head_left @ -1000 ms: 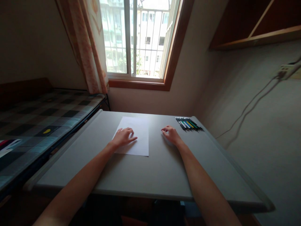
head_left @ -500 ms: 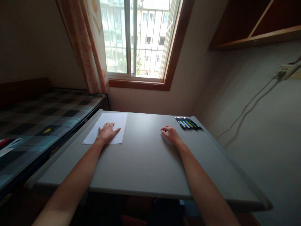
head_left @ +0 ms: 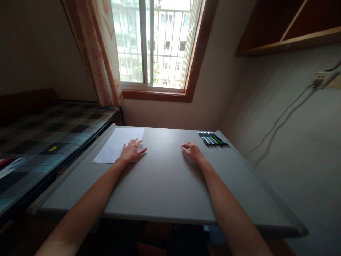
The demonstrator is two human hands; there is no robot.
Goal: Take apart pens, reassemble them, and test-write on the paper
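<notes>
My left hand (head_left: 132, 150) is over the right edge of a white sheet of paper (head_left: 112, 144), at the far left of the table. Its fingers are spread, and the thumb reaches past the sheet onto the bare tabletop. Right of the middle, my right hand (head_left: 192, 151) rests on the table with its fingers curled and pressed together. Whatever may be inside those fingers is hidden. Close by, to its right, lies a row of several pens (head_left: 213, 139), mostly black with some white, blue, yellow and green.
The grey table (head_left: 160, 188) has raised side edges. A bed with a checked cover (head_left: 69, 128) stands at the left. Beyond the table is a barred window (head_left: 165, 53) with a curtain (head_left: 98, 53). A cable (head_left: 282, 113) hangs along the right wall, near a shelf (head_left: 290, 44).
My left hand has slid to the right across the paper, from its middle to its right edge. My right hand, the sheet and the pens stay put.
</notes>
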